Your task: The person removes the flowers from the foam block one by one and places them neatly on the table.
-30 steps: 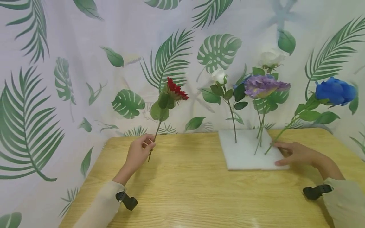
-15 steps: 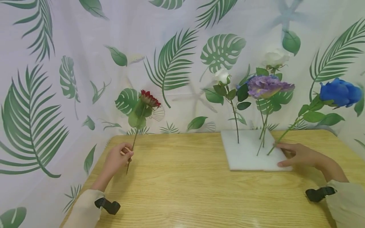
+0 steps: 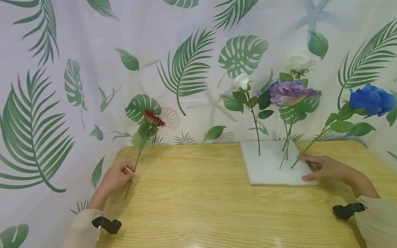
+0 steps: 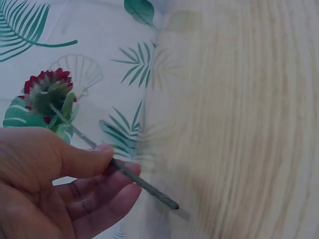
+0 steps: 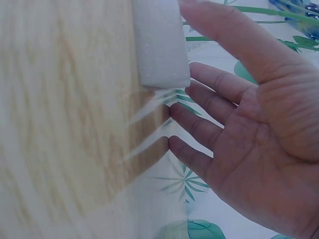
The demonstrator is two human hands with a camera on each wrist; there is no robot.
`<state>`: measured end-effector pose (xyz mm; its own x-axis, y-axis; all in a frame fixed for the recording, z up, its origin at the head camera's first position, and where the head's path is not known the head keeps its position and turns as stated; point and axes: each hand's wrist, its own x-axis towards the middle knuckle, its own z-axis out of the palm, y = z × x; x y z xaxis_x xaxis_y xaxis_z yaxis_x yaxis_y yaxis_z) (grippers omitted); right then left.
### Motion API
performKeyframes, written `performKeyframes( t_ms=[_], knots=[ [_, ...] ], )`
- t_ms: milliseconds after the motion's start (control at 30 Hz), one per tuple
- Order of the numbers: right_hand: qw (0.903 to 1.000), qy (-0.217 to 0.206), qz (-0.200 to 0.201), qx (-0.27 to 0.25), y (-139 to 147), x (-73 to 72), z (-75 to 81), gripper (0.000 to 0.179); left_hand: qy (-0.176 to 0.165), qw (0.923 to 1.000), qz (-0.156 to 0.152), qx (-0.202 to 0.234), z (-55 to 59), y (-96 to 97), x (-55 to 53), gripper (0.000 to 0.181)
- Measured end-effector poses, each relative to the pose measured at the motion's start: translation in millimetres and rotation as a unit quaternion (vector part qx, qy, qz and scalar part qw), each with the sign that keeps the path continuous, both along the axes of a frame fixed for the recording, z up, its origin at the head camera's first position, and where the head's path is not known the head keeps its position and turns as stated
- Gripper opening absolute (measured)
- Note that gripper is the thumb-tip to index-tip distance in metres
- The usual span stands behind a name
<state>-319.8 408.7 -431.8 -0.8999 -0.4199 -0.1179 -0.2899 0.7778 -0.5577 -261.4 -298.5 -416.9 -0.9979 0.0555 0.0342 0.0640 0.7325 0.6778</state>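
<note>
My left hand (image 3: 116, 177) pinches a red artificial flower (image 3: 153, 118) by the lower stem, at the table's left side. The bloom tilts up and away, and in the left wrist view the bare stem end (image 4: 162, 198) sticks out past the fingers. On the right, a white foam block (image 3: 263, 175) lies flat on the table. My right hand (image 3: 332, 168) touches its right edge with thumb and forefinger spread; the other fingertips (image 5: 178, 143) meet the tabletop. Standing in the foam are a blue flower (image 3: 372, 100) leaning right, a purple flower (image 3: 289, 93) and white roses (image 3: 242, 81).
The wooden table (image 3: 198, 206) backs onto a white curtain (image 3: 192, 17) printed with green leaves. Another blue bloom shows partly behind the purple one. A black wrist camera (image 3: 107, 225) sits on each sleeve.
My left hand has carried the red flower left and lower, toward the table's left edge. The right hand stays at the foam block. The view has shifted slightly.
</note>
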Motion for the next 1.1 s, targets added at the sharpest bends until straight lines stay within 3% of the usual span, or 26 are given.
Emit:
performKeyframes(
  t_ms=[167, 300, 467, 733, 1100],
  knots=[
    [1.0, 0.0, -0.002, 0.004, -1, -0.3, 0.5, 0.085, -0.057, 0.997, -0.028, 0.043, 3.6, -11.0, 3.9, 0.018],
    [0.9999, -0.008, -0.008, -0.006, -1, 0.0, 1.1, 0.086, -0.096, 0.99, -0.05, 0.091, 2.0, -19.4, 5.1, 0.022],
    [0.9996, -0.015, -0.018, -0.013, -2, 0.1, 1.4, 0.086, -0.142, 0.9836, -0.042, 0.103, -3.6, -25.4, 5.6, 0.028],
    [0.9996, -0.019, -0.02, -0.011, -2, 0.8, 0.2, 0.086, -0.175, 0.9809, -0.003, 0.085, -9.1, -29.4, 9.3, 0.03],
    [0.9996, -0.024, -0.014, -0.007, -1, 0.6, 0.7, 0.086, -0.204, 0.9715, -0.024, 0.119, -12.5, -28.1, 12.6, 0.028]
  ],
)
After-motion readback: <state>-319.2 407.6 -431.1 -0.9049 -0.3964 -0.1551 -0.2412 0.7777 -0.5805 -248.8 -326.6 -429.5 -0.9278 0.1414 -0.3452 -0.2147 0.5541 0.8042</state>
